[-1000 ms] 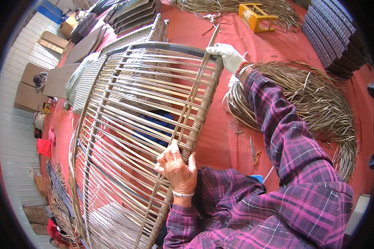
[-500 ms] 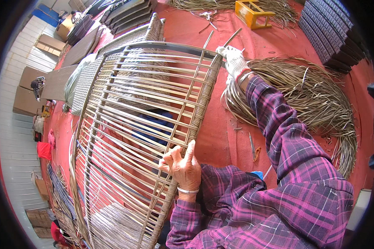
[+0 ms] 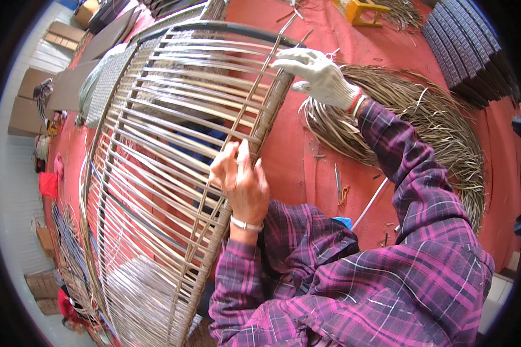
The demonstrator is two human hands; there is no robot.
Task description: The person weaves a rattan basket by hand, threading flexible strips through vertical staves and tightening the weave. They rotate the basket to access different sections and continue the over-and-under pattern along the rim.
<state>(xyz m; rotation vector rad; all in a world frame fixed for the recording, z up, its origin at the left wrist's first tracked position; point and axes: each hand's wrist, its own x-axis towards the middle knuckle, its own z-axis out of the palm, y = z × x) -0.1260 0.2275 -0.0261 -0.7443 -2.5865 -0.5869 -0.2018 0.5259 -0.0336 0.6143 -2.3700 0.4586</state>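
Large curved wicker-strand chair frame (image 3: 156,191) is stood on red floor (image 3: 307,168), tilted closer vs. 1 s ago. Gloved right hand (image 3: 315,75), shifted along top rim, is closed round it. Bare left hand (image 3: 243,179) is now pinched on an upright strand; weaving judged ongoing.

cardboard box, top edge: a brown carton (image 3: 87,7) lies at the upper left, partly cut off.
cardboard boxes, left rim: flat brown cartons (image 3: 32,92) sit stacked beside the pale floor.
labels, signs, screens: none can be made out.
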